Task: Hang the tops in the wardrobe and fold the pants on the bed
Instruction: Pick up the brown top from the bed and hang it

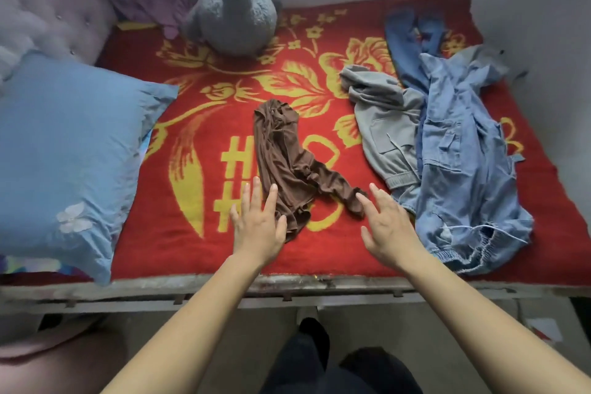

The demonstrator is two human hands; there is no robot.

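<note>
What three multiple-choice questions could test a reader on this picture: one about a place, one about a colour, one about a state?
1. On which side of the bed does the blue pillow lie?
A) the right side
B) the left side
C) the far edge, by the wall

2. What colour is the garment nearest to both hands?
A) brown
B) white
C) green

3. In what state are the left hand and the right hand?
A) both clenched in fists
B) both gripping hangers
C) both open, with fingers straight

Answers:
1 B: the blue pillow fills the left part of the bed.
2 A: the garment by the hands is brown against the red blanket.
3 C: all fingers are spread and hold nothing.
</note>
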